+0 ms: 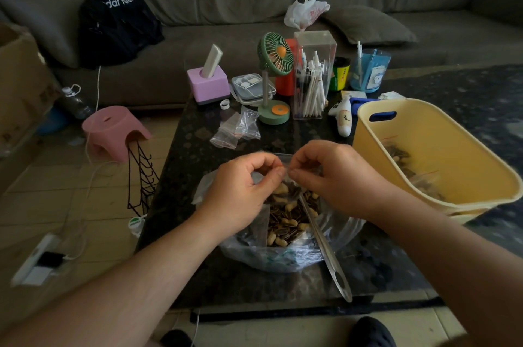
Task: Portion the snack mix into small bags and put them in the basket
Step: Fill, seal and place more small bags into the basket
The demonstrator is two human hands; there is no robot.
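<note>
My left hand (pixel 240 191) and my right hand (pixel 334 177) pinch the top edge of a small clear bag (pixel 285 177) between them, above the big clear bag of snack mix (pixel 285 230). The mix is sunflower seeds and peanuts in shells. A metal spoon (pixel 328 253) rests in the big bag, its handle sticking out toward me. Several empty small zip bags (pixel 237 128) lie farther back on the dark table (pixel 195 165). The yellow basket (pixel 424 154) stands to the right, with filled small bags at its bottom.
A green desk fan (pixel 273 75), a clear pen box (pixel 311 75), a pink tissue holder (pixel 208 83), a blue cup (pixel 368 69) and a white bottle (pixel 342 117) crowd the table's far end. A pink stool (pixel 113 128) and black wire rack (pixel 140 177) stand at left.
</note>
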